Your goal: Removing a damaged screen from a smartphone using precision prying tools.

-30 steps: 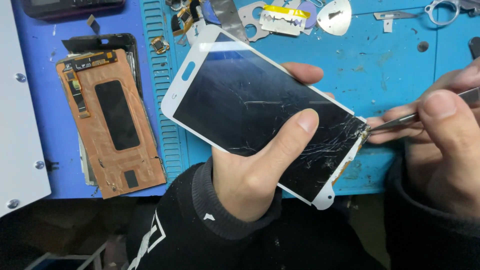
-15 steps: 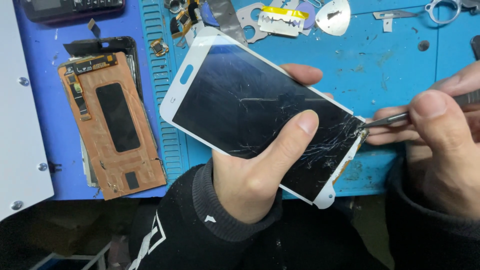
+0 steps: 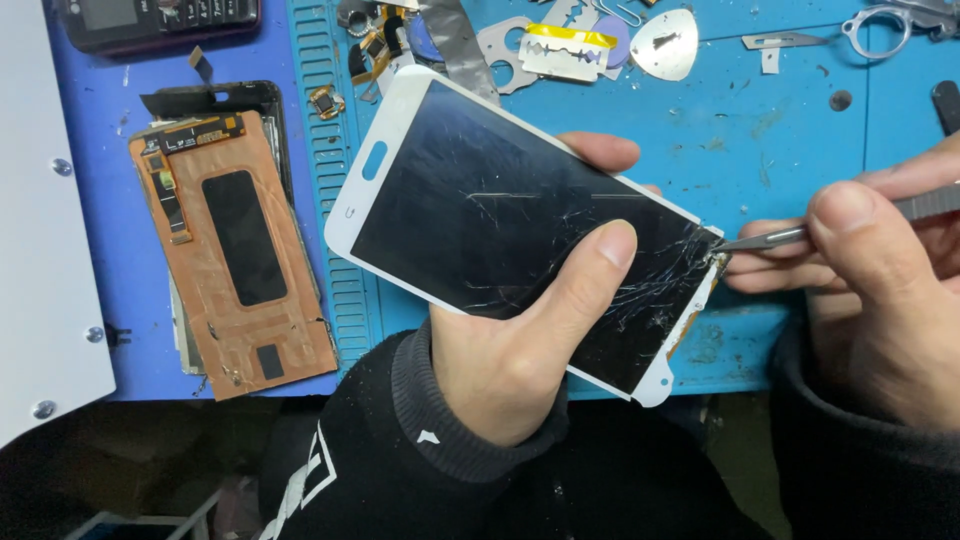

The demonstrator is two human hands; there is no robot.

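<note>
**A:** so what's the left hand [image 3: 510, 350] got there?

**B:** a white-framed phone screen [image 3: 520, 220], glass cracked bad at the end by the right hand [image 3: 880, 290]. Left hand's wrapped under it, thumb pressed across the front, fingertips poking out past the far edge. It's held up off the blue worktop [image 3: 790, 140].

**A:** and the right?

**B:** pinched shut on a thin metal tool [image 3: 775, 238], tip touching the smashed corner of the screen.

**A:** other stuff around?

**B:** left of the left hand there's a copper-backed panel [image 3: 235, 250] lying flat. Beyond the fingers: a razor blade [image 3: 570, 50], a metal pick [image 3: 665, 45], scissors [image 3: 885, 25].
</note>
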